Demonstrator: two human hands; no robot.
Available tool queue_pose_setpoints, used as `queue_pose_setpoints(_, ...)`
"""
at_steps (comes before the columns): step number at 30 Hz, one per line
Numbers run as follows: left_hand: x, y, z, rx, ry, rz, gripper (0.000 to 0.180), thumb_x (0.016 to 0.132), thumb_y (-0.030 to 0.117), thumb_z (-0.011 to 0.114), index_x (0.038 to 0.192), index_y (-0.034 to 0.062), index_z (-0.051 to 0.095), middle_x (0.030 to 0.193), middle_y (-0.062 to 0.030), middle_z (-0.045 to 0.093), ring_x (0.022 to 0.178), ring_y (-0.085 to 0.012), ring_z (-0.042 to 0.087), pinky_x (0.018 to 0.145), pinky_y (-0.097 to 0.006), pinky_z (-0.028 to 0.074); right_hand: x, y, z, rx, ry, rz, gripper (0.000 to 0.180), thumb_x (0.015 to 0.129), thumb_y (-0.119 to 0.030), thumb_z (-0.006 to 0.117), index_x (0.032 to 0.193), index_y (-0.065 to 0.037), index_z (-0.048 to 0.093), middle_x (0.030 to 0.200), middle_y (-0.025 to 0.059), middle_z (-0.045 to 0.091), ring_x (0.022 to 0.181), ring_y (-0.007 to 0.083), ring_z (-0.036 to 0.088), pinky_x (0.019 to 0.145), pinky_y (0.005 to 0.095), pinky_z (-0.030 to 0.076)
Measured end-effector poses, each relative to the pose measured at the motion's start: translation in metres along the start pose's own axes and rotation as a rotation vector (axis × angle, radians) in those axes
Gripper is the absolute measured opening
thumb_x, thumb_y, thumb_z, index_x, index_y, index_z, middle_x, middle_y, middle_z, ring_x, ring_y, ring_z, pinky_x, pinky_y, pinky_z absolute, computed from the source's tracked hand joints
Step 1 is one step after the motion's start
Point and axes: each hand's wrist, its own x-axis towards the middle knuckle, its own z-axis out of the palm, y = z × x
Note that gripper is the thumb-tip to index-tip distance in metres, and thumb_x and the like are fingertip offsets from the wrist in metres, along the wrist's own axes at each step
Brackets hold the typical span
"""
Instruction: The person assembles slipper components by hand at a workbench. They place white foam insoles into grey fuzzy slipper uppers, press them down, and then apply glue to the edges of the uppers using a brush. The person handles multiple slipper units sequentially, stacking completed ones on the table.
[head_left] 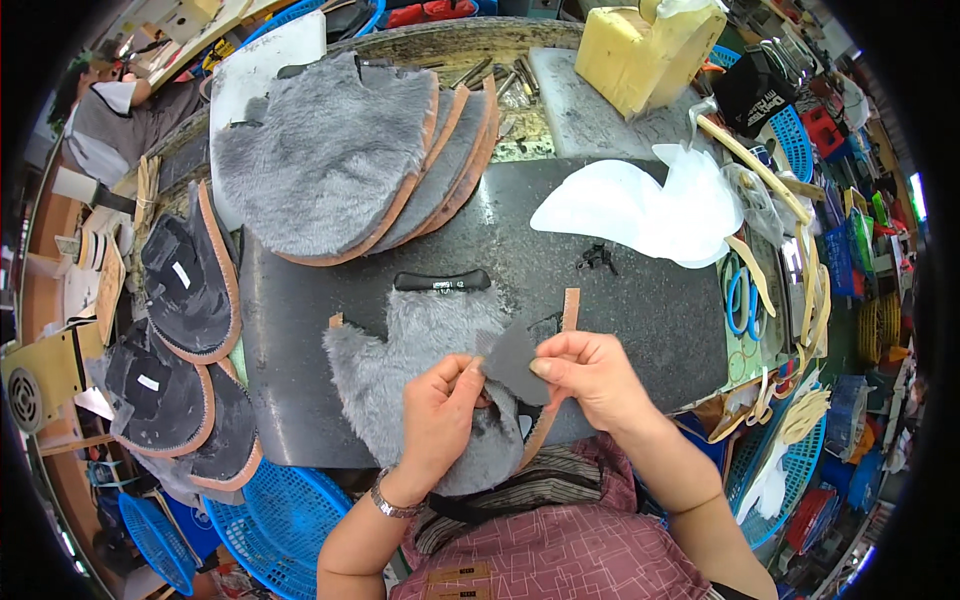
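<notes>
My left hand (441,412) and my right hand (592,378) are closed, pinching opposite sides of a small dark grey flat piece (512,362). Beneath them a grey furry piece (410,345) lies on the dark work board, with a black strip (441,281) along its far end. A tan notched edge strip (570,312) runs along its right side, partly covered by my right hand. The furry piece's near end reaches my apron. What lies right under my fingertips is hidden.
Stacked furry pieces with tan edging (325,150) lie at the far left; black-backed ones (178,280) at the left. White templates (640,205), a yellow block (640,60), blue-handled scissors (742,300) and a hammer (750,160) are to the right. Blue baskets (275,520) stand below the board.
</notes>
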Motion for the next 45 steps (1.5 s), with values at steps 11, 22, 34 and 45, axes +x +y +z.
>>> queue_pose_setpoints(11,-0.001,-0.001,-0.001,0.008,0.02,0.025,0.022,0.092,0.016,0.053,0.087,-0.0038,0.062,0.069,-0.0001,0.059,0.062,-0.0053,0.053,0.057,-0.021,0.045,-0.003,0.009,0.005,0.083,0.009,0.006,0.016,0.084,-0.01,0.064,0.095,0.002,0.059,0.079,0.003,0.062,0.061,0.0085,0.057,0.056,0.0227,0.049)
queue_pose_setpoints(22,0.001,0.001,-0.003,-0.045,-0.013,-0.005,0.022,0.093,0.015,0.052,0.089,-0.0041,0.061,0.073,-0.0005,0.061,0.065,-0.0049,0.054,0.06,-0.019,0.045,0.048,-0.05,-0.008,-0.597,-0.471,-0.062,0.015,0.082,-0.012,0.064,0.092,0.0,0.063,0.081,0.0,0.063,0.075,0.006,0.055,0.069,0.0226,0.045)
queue_pose_setpoints(34,-0.002,0.004,-0.005,-0.048,-0.023,-0.034,0.017,0.093,0.012,0.05,0.093,-0.0015,0.061,0.081,-0.0012,0.063,0.069,-0.0061,0.057,0.064,-0.021,0.047,0.046,-0.039,-0.006,-0.685,-0.425,0.014,0.015,0.081,-0.015,0.066,0.088,-0.002,0.065,0.071,-0.0003,0.062,0.064,0.0063,0.055,0.059,0.0227,0.047)
queue_pose_setpoints(45,-0.001,0.004,-0.002,-0.026,0.019,-0.03,0.021,0.092,0.016,0.054,0.086,-0.0025,0.062,0.07,0.0006,0.059,0.063,-0.0047,0.052,0.058,-0.019,0.042,0.057,-0.091,-0.008,-0.951,-0.65,-0.116,0.019,0.078,-0.009,0.064,0.095,-0.001,0.065,0.071,0.0033,0.061,0.066,0.0098,0.053,0.062,0.0268,0.044)
